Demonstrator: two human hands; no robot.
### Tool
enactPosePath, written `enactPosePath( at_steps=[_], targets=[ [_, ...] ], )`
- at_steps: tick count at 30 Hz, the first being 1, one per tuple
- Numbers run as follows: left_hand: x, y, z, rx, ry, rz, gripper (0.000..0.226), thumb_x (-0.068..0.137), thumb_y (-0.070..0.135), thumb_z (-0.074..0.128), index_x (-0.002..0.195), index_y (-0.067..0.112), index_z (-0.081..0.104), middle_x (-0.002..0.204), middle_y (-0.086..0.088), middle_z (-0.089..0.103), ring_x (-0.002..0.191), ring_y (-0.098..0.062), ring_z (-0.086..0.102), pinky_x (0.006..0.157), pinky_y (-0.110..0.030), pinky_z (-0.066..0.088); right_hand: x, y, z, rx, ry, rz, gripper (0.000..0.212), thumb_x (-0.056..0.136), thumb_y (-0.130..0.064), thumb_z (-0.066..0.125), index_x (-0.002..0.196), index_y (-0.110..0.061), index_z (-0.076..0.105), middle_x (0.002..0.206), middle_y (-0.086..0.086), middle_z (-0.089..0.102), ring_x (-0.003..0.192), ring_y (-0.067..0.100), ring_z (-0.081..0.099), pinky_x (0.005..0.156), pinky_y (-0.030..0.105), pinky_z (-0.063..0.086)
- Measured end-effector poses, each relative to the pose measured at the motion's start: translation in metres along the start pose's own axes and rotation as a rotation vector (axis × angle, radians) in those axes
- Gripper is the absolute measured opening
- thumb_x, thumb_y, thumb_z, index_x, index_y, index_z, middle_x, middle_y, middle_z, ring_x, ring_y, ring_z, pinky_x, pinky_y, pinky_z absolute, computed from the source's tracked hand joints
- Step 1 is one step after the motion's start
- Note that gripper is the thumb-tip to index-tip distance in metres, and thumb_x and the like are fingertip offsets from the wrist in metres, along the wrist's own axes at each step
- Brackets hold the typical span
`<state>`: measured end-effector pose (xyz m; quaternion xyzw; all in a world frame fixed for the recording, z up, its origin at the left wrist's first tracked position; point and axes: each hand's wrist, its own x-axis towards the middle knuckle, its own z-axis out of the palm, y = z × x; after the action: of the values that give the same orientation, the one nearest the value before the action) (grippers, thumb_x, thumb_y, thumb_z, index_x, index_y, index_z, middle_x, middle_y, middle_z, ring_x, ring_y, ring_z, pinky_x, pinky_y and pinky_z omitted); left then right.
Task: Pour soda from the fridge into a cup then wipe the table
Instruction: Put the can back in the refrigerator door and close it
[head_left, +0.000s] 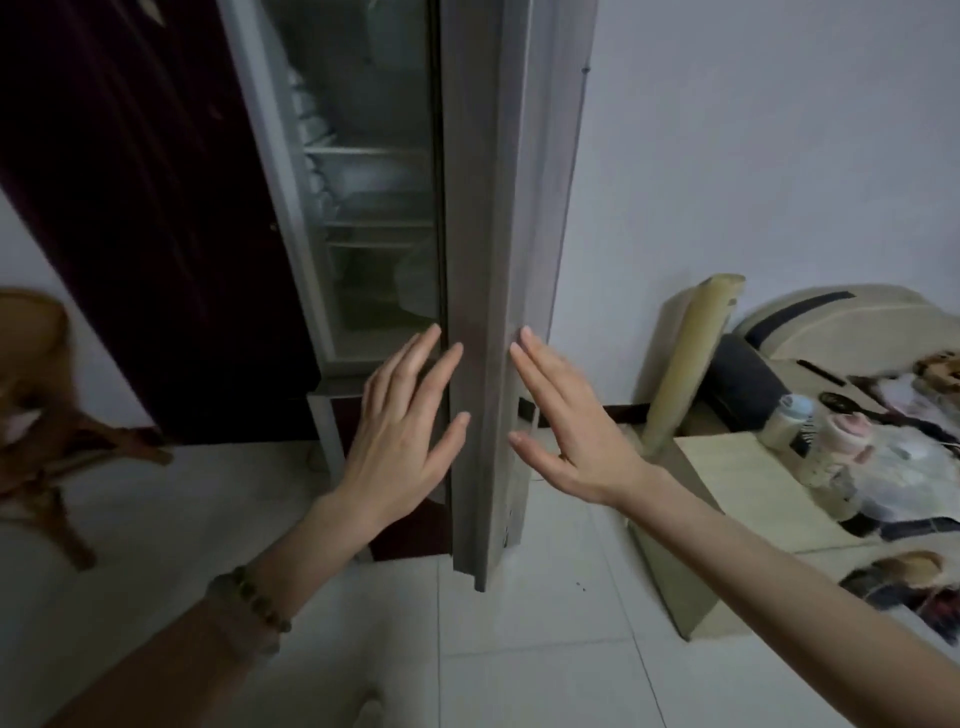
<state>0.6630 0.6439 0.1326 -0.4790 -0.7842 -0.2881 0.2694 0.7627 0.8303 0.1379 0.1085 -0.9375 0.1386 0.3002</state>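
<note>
A tall grey fridge stands ahead with its door (488, 260) swung partly open, edge-on to me. Behind the door the dim inside (374, 208) shows shelves with pale bags; no soda bottle can be made out. My left hand (405, 431) is open, fingers spread, against the left face of the door edge. My right hand (561, 431) is open and flat at the right side of that edge. Neither hand holds anything. No cup is clearly visible.
A dark maroon panel (145, 208) stands left of the fridge. A wooden chair (41, 415) is at the far left. A low beige table (737, 499) at the right carries bottles and clutter, with a rolled mat (685, 364) leaning beside it. Floor is white tile.
</note>
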Motion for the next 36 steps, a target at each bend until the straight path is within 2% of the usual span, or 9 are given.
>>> enactPosePath(
  at_steps=[4, 7, 10, 13, 16, 21, 25, 29, 36],
  targets=[
    [-0.005, -0.033, -0.011, -0.025, 0.052, -0.130, 0.057, 0.093, 0.037, 0.040, 0.145, 0.015, 0.029, 0.152, -0.005, 0.026, 0.138, -0.015, 0.021, 0.113, -0.032, 0.017, 0.046, -0.005, 0.040, -0.089, -0.046, -0.119, 0.068, 0.091, -0.043, 0.046, 0.148, -0.013, 0.023, 0.157, 0.013, 0.012, 0.146, 0.023, 0.009, 0.117, 0.045, 0.014],
    [-0.004, -0.069, -0.017, -0.142, 0.107, -0.272, 0.058, 0.092, 0.041, 0.040, 0.145, 0.020, 0.026, 0.146, 0.007, 0.030, 0.134, -0.003, 0.021, 0.111, -0.031, 0.021, 0.082, -0.008, 0.073, -0.171, -0.042, -0.168, 0.066, 0.089, -0.042, 0.049, 0.146, -0.014, 0.029, 0.156, 0.015, 0.016, 0.145, 0.025, 0.009, 0.117, 0.045, 0.013],
    [0.002, -0.110, -0.022, -0.304, 0.132, -0.381, 0.056, 0.091, 0.041, 0.042, 0.143, 0.030, 0.023, 0.139, 0.016, 0.035, 0.131, -0.002, 0.032, 0.109, -0.024, 0.025, 0.121, -0.009, 0.104, -0.227, -0.029, -0.226, 0.064, 0.088, -0.040, 0.051, 0.144, -0.013, 0.036, 0.154, 0.017, 0.020, 0.144, 0.029, 0.013, 0.116, 0.047, 0.016],
    [0.015, -0.155, -0.029, -0.481, 0.156, -0.469, 0.050, 0.094, 0.028, 0.051, 0.138, 0.035, 0.028, 0.130, 0.024, 0.043, 0.122, -0.001, 0.046, 0.103, -0.020, 0.036, 0.161, -0.011, 0.133, -0.274, 0.002, -0.245, 0.062, 0.083, -0.038, 0.056, 0.138, -0.012, 0.045, 0.152, 0.020, 0.023, 0.143, 0.033, 0.017, 0.115, 0.049, 0.018],
    [0.030, -0.203, -0.035, -0.597, 0.160, -0.540, 0.048, 0.095, 0.016, 0.051, 0.137, 0.032, 0.033, 0.133, 0.016, 0.047, 0.120, 0.000, 0.049, 0.100, -0.018, 0.039, 0.197, -0.010, 0.162, -0.294, -0.001, -0.217, 0.061, 0.082, -0.038, 0.055, 0.137, -0.013, 0.047, 0.152, 0.021, 0.023, 0.143, 0.034, 0.017, 0.115, 0.049, 0.018],
    [0.059, -0.278, -0.037, -0.746, 0.120, -0.564, 0.044, 0.096, 0.012, 0.048, 0.136, 0.029, 0.039, 0.134, 0.013, 0.049, 0.120, -0.002, 0.050, 0.097, -0.013, 0.040, 0.255, 0.000, 0.199, -0.384, -0.030, -0.213, 0.060, 0.086, -0.040, 0.047, 0.139, -0.015, 0.044, 0.152, 0.020, 0.022, 0.143, 0.033, 0.016, 0.116, 0.047, 0.015],
    [0.082, -0.331, -0.035, -0.786, 0.077, -0.567, 0.042, 0.097, 0.013, 0.048, 0.136, 0.027, 0.042, 0.129, 0.016, 0.050, 0.113, 0.008, 0.049, 0.090, -0.006, 0.039, 0.292, 0.009, 0.223, -0.530, -0.083, -0.180, 0.068, 0.077, -0.034, 0.048, 0.142, -0.017, 0.039, 0.153, 0.019, 0.022, 0.142, 0.036, 0.018, 0.115, 0.049, 0.016],
    [0.102, -0.374, -0.026, -0.808, 0.030, -0.574, 0.045, 0.097, 0.016, 0.047, 0.141, 0.021, 0.039, 0.131, 0.017, 0.047, 0.112, 0.013, 0.046, 0.088, -0.003, 0.038, 0.323, 0.019, 0.245, -0.630, -0.097, -0.130, 0.079, 0.069, -0.024, 0.064, 0.143, -0.017, 0.037, 0.152, 0.019, 0.024, 0.140, 0.037, 0.024, 0.113, 0.050, 0.021],
    [0.134, -0.424, -0.005, -0.833, -0.009, -0.593, 0.050, 0.097, 0.019, 0.047, 0.144, 0.025, 0.032, 0.140, 0.016, 0.041, 0.121, 0.009, 0.039, 0.091, -0.003, 0.035, 0.367, 0.045, 0.272, -0.710, -0.109, -0.126, 0.081, 0.070, -0.019, 0.061, 0.145, -0.018, 0.032, 0.153, 0.017, 0.024, 0.141, 0.035, 0.023, 0.113, 0.050, 0.021]
  ],
)
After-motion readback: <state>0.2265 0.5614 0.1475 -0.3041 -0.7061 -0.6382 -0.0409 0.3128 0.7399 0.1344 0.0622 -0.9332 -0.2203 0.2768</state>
